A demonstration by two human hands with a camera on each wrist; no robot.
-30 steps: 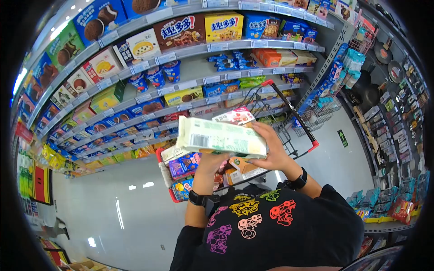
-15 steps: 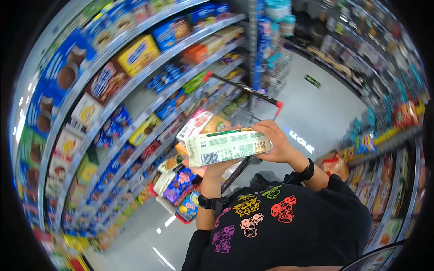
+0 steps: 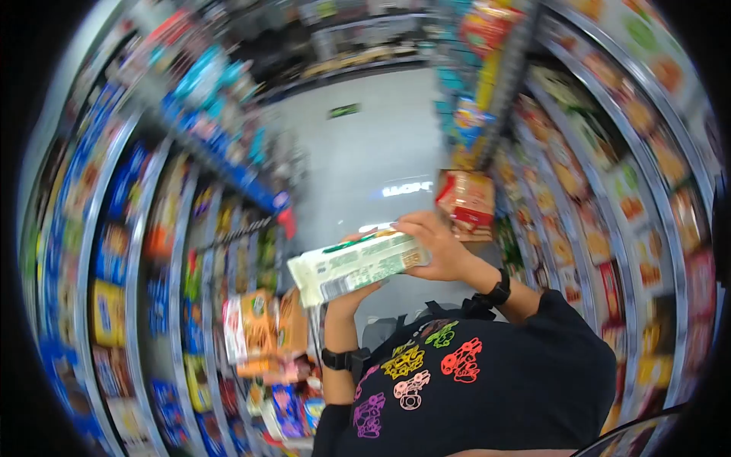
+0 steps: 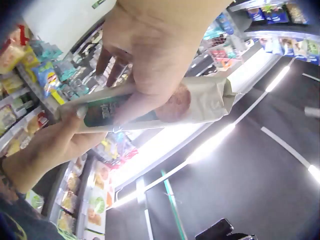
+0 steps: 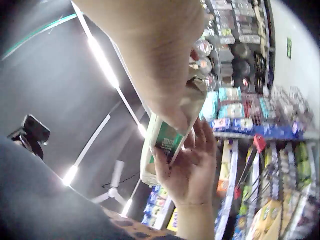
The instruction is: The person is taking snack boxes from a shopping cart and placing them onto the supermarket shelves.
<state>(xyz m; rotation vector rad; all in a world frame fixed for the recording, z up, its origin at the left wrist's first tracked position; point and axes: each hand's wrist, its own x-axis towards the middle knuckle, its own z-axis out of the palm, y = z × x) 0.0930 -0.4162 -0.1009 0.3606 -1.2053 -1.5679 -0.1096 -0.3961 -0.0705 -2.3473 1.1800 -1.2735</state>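
Both hands hold a long, pale green packet of biscuits (image 3: 358, 266) in front of the chest, one hand near each end. The left hand (image 3: 352, 298) supports it from below at the barcode end. In the left wrist view the left thumb lies across the packet's face, near a round biscuit picture and a green label. The right hand (image 3: 438, 247) grips the other end, fingers over the top edge. Seen from the right wrist, the left hand (image 5: 190, 170) has its thumb on the green-labelled face, and the right hand (image 5: 155, 75) partly covers the packet.
A shopping cart at the left carries boxes (image 3: 263, 324) and snack packs (image 3: 289, 407); its handle's red end (image 3: 285, 221) points up the aisle. Snack shelves line both sides. A red-and-tan carton (image 3: 466, 202) sits at the right shelf's foot. Grey floor (image 3: 346, 160) stretches ahead.
The head view has swung right, from facing the biscuit shelf to looking along the aisle; shelf and cart now appear farther left. Both hands keep hold of the packet, which has tilted slightly.
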